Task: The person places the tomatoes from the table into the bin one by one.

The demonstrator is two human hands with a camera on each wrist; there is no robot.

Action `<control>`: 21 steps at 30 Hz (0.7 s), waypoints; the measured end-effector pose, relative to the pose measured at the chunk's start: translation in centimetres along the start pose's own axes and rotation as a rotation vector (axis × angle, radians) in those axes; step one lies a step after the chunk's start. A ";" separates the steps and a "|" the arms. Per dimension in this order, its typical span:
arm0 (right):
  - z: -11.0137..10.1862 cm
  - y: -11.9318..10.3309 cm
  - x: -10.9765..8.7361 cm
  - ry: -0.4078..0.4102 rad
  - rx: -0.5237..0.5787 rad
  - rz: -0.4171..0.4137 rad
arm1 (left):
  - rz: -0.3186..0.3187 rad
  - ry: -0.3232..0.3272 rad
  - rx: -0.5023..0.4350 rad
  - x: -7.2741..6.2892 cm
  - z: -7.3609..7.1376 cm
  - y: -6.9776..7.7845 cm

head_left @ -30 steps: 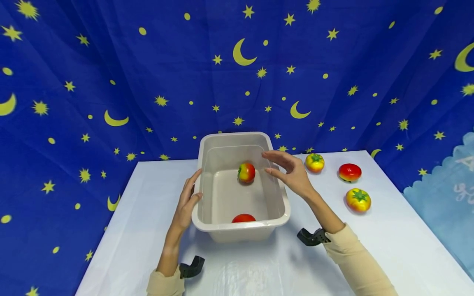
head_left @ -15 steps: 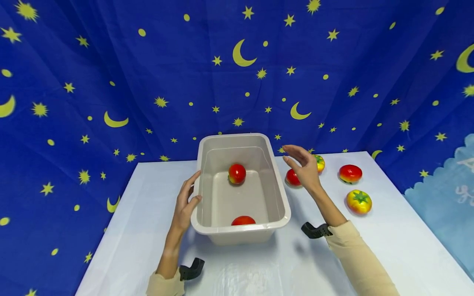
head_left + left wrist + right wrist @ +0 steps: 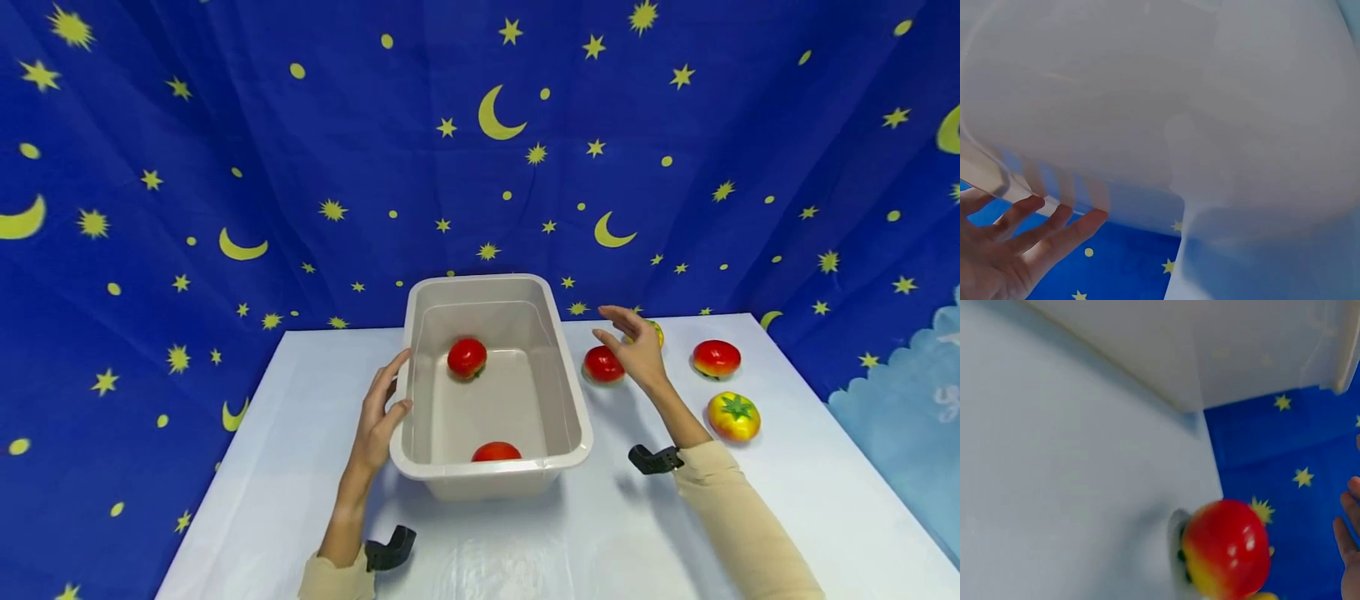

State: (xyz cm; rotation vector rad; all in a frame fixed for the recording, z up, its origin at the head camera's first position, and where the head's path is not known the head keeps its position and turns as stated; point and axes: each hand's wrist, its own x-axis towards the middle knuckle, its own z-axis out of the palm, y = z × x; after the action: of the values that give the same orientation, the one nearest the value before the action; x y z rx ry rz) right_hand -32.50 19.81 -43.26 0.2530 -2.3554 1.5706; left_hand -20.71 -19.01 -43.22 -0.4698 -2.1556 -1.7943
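Note:
A pale grey plastic bin (image 3: 491, 482) stands on the white table. My left hand (image 3: 375, 421) rests against its left side, fairly straight fingers (image 3: 1079, 228) touching the outer wall and the thumb at the rim. Inside lie two glossy tomato-like fruits: a red one (image 3: 467, 358) toward the back left, and another red one (image 3: 495, 452) partly hidden by the front wall. Right of the bin, my right hand (image 3: 636, 354) is held above the table with nothing in it. Beside and below it sits a red and yellow tomato-like fruit (image 3: 1225, 550), partly covered by the hand in the head view.
A yellow fruit (image 3: 657, 331) is mostly hidden behind the right hand. Farther right lie a red fruit (image 3: 716, 358) and a yellow-orange one (image 3: 733, 417) with a green leafy top. A blue star-patterned cloth (image 3: 337, 150) hangs behind the table.
My right hand has moved right, from over the bin to above the table fruits. The fruit in the bin has rolled left. My left hand stays at the bin.

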 end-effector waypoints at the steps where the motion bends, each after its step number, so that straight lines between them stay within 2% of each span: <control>1: -0.1 0.3 0.0 -0.005 -0.022 0.014 | 0.002 -0.001 -0.002 0.0 0.0 0.0; 6: -0.2 2.6 0.0 -0.047 -0.106 0.091 | 0.016 -0.001 0.002 0.0 0.1 -0.1; 11: -0.1 4.7 -0.2 -0.090 -0.173 0.109 | 0.002 0.003 0.018 -0.1 0.0 0.0; 17: -0.1 5.7 -0.5 -0.141 -0.224 0.156 | -0.005 0.014 0.027 -0.2 -0.1 0.1; 21: -0.2 5.9 -0.8 -0.146 -0.237 0.197 | 0.005 0.009 0.023 -0.1 0.0 0.0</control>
State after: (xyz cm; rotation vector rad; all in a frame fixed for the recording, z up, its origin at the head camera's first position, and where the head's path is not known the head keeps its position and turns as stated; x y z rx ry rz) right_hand -33.51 22.26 -48.57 0.0867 -2.7245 1.3756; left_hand -20.59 -19.04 -43.23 -0.4596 -2.1645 -1.7640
